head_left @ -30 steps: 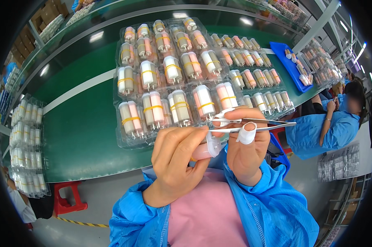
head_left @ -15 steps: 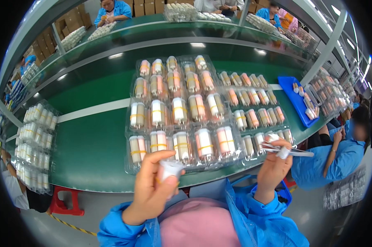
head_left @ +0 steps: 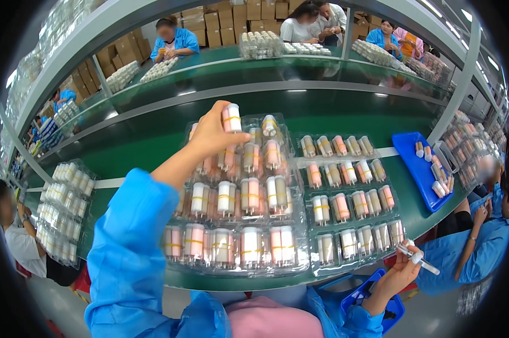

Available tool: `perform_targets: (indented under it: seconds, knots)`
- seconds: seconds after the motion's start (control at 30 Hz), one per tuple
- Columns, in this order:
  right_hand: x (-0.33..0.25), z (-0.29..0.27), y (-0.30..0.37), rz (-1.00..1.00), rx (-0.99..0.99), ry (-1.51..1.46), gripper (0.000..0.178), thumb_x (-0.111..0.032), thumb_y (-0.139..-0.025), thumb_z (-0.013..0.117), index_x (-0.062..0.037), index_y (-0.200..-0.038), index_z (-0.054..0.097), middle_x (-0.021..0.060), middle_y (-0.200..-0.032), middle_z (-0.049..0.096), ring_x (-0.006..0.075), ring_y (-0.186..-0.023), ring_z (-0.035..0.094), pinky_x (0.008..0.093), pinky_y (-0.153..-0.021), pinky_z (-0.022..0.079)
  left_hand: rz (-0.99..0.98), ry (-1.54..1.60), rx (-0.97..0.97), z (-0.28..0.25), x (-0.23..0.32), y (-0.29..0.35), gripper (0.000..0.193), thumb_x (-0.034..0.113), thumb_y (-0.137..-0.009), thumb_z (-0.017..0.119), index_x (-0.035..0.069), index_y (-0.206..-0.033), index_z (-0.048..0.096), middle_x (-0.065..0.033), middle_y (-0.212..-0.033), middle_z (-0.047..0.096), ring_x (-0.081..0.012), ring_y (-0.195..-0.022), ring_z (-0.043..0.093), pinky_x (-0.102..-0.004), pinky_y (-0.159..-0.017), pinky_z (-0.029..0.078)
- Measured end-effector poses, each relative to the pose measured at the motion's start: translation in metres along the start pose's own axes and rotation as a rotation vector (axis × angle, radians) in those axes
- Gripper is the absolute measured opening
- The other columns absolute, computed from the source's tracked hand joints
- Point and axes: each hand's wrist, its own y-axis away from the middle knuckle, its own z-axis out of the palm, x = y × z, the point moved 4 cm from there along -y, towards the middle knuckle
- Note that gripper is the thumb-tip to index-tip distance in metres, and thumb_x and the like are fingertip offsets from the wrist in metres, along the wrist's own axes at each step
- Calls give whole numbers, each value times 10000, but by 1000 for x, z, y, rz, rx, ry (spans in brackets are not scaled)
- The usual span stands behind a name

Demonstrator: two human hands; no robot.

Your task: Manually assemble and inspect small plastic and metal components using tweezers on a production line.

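My left hand [head_left: 210,134] reaches over the far left part of a stack of clear plastic trays [head_left: 301,253]. Its thumb and fingers grip a banded pair of cylinders [head_left: 231,118], white and pink with a yellow band. Several similar banded cylinders in white, pink and grey, with metal pins below, stand in the tray pockets; my hand and forearm hide some of them. Off the table's front edge at the right, my right hand [head_left: 399,277] is closed on slim metal tweezers [head_left: 430,267]. White wraps cover some of its fingertips.
Another clear tray [head_left: 353,226] of cylinders lies right of the stack. Beyond it are a blue tray [head_left: 407,151] with loose cylinders and a co-worker's blue sleeve [head_left: 443,256]. Trays of white cylinders [head_left: 68,194] stand at the left. A blue bin [head_left: 394,308] sits below the table edge.
My left hand has moved from the table's near edge forward over the far tray rows, carrying the banded pair. My right hand, still holding the tweezers, has shifted right and down. The view has tilted up.
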Motion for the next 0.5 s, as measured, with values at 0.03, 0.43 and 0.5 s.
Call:
perform_targets:
  seconds: [0.03,0.43,0.5]
  knots:
    - [0,-6,-2,3,4,8,308,-291,-996,417,-17,-966,555,117,-1000,594,158,-865,593,249,-763,485,-40,-73,22,6,1,-15,848,366,-572,838,75,-1260,436,-189,-1096,583,-318,-985,598,-412,-818,474]
    - [18,-57,-18,54,110,147,300,-277,-984,449,-14,-964,591,50,-919,578,54,-719,516,166,-592,381,-209,-470,-242,56,-19,-59,609,657,-757,574,185,-1130,670,-97,-1185,550,-294,-1164,408,-487,-964,228]
    - [21,-52,-20,60,70,95,297,-274,-985,449,-15,-958,591,61,-951,584,71,-769,538,173,-637,416,-105,-568,-96,60,-26,-57,577,626,-805,528,187,-1159,652,-90,-1193,557,-284,-1161,414,-497,-970,225]
